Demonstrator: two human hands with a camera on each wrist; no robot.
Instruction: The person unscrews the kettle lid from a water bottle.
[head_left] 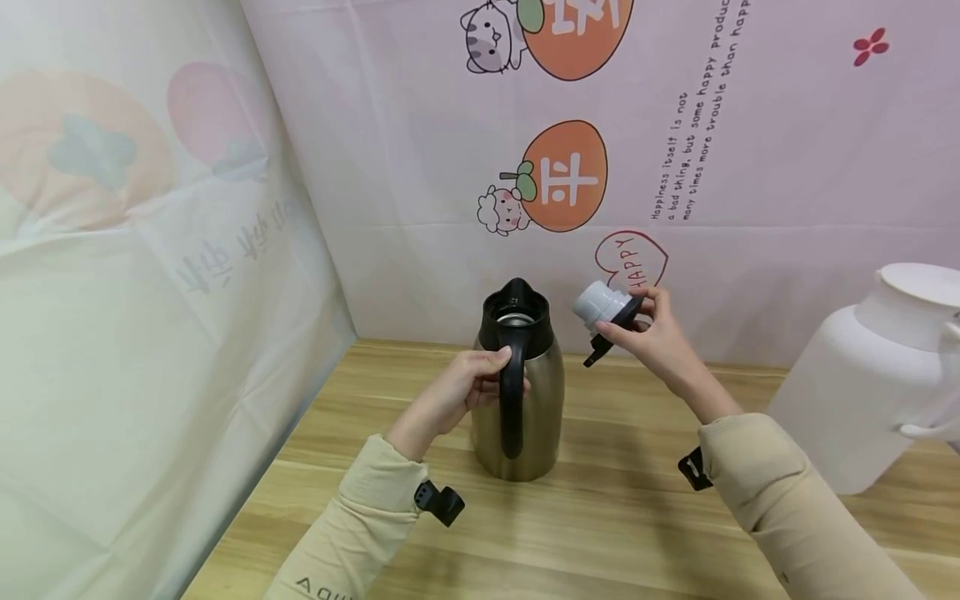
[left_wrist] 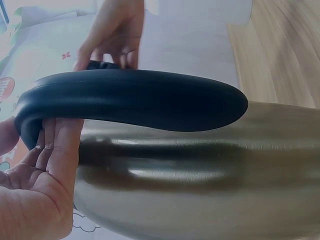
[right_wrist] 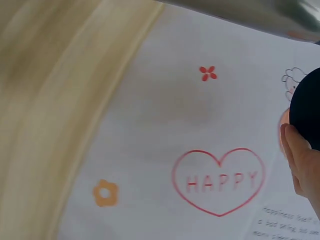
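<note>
A steel thermos jug (head_left: 542, 408) with a black collar and spout stands upright on the wooden table, its mouth uncovered. My left hand (head_left: 480, 379) grips the upper part of its black handle (head_left: 512, 408), thumb on top and fingers passing behind; the left wrist view shows these fingers (left_wrist: 62, 150) under the handle. To the right of the mouth, my right hand (head_left: 648, 329) holds the jug's lid (head_left: 603, 304) in the air by its black top. The lid is tilted, its pale grey plug facing the jug. Only the black top (right_wrist: 307, 110) shows in the right wrist view.
A large white jug (head_left: 847, 375) stands at the right of the wooden table (head_left: 600, 533). Behind the table hangs a printed white cloth (head_left: 420, 167), close to the jug and the lid. Another white cloth (head_left: 150, 350) borders the left side.
</note>
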